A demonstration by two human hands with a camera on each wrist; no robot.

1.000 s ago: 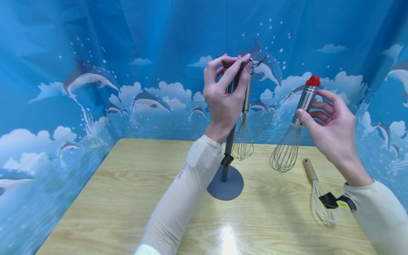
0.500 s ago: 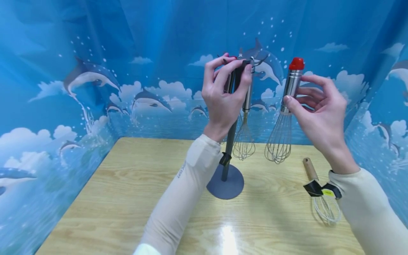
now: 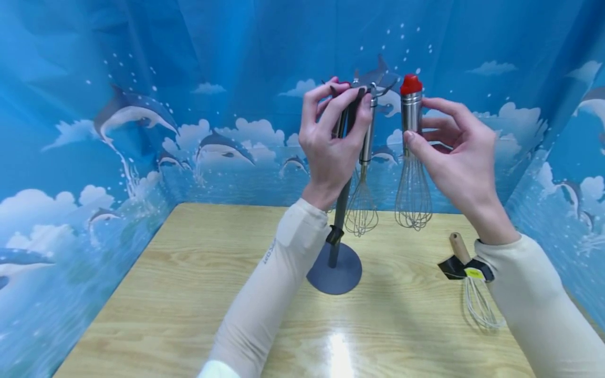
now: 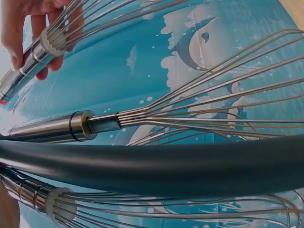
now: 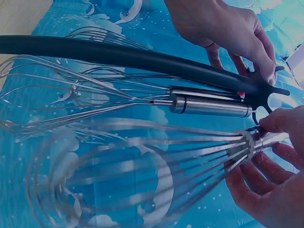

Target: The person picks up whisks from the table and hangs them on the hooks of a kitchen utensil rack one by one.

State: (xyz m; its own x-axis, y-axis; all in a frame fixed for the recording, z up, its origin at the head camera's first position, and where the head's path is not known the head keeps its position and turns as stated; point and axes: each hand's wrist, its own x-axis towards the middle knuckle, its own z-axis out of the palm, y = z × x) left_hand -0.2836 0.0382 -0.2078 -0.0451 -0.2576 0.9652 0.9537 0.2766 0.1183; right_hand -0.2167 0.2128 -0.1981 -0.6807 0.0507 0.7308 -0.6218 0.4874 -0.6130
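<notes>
My left hand [image 3: 333, 136] grips the top of a dark upright utensil stand [image 3: 341, 210], just below its hooks. Between thumb and fingers my right hand [image 3: 456, 142] holds a metal whisk [image 3: 412, 113] by its silver handle, red cap up and wires down. That whisk is upright in the air, just right of the stand. A second silver-handled whisk [image 3: 367, 142] hangs from a hook beside the pole. Mostly hidden behind my left hand in the head view, another whisk [image 4: 35, 190] shows on the pole's other side in the left wrist view.
A whisk with a wooden handle [image 3: 457, 245] and pale wires lies on the wooden table [image 3: 189, 294] at the right, partly covered by my right wrist strap. The stand's round base [image 3: 334, 281] rests on the table. A blue dolphin-print curtain [image 3: 236, 94] encloses the back and sides.
My right hand has carried the red-capped whisk left and upward toward the stand, and the whisk has gone from tilted to upright. My left hand stays at the stand's top.
</notes>
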